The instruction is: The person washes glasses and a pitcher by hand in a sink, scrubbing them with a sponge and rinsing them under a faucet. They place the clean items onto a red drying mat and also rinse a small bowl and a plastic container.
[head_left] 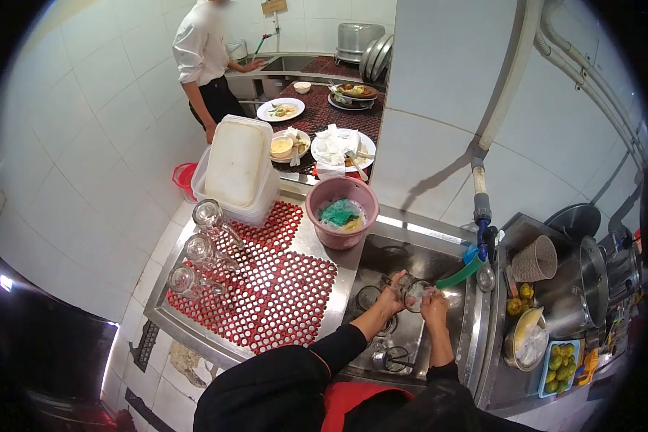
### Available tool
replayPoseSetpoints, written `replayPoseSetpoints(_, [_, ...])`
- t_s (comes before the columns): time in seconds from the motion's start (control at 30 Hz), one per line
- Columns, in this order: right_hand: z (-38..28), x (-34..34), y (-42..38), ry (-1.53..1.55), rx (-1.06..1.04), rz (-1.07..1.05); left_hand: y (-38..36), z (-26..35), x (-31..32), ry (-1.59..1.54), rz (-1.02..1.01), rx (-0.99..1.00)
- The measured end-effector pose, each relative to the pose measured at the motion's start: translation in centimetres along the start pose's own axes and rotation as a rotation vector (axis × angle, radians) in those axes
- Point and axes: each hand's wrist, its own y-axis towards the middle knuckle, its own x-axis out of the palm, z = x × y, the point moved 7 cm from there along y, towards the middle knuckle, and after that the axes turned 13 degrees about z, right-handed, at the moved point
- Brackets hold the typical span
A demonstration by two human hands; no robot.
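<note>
Over the sink [450, 324], I hold a wet glass mug [412, 288] tilted on its side, with suds showing in it. My left hand [393, 295] is wrapped around the mug's left side. At its right end, my right hand [433, 305] has its fingers closed at the rim; whether they hold anything else is hidden. Close by, a green hose [462, 274] hangs from the tap with its end near the mug. More glassware lies in the sink, including a glass [368, 296] by my left wrist and a glass mug [392, 358] nearer to me.
Three upturned glass mugs [199, 249] stand on a red mat [266, 295]. A pink bucket [342, 234] with suds and a green cloth sits at the sink's corner. Plates with leftovers [343, 149] lie beyond. Another person [201, 57] stands back left; pots [572, 291] fill the right.
</note>
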Motion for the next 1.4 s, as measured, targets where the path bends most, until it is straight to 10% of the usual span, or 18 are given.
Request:
replayPoseSetpoints(0.7, [0.3,-0.3,-0.9,0.093,0.015,0.022,3.4,-1.3,-3.6,0.101,0.134,-0.005])
replayPoseSetpoints(0.77, [0.7,0.0,-1.0,0.001,-0.214,0.132,3.1,-1.2,-3.5,0.106,0.15,0.01])
replayPoseSetpoints(0.93, [1.5,-0.1,-1.2,0.074,0.005,-0.021,1.5,-0.9,-1.7,0.173,0.098,-0.025])
replayPoseSetpoints(1.1, [-0.3,-2.7,-1.4,-0.103,-0.264,0.34,2.3,-0.9,-1.5,0.19,0.104,0.052])
replayPoseSetpoints(1.3, [-2.2,-6.7,-2.3,0.203,-0.054,0.442,3.8,-1.0,-2.2,0.127,0.055,0.033])
replayPoseSetpoints(1.4, [-4.3,-6.4,-3.0,0.101,-0.362,0.494,1.0,-0.2,1.0,0.224,0.001,0.013])
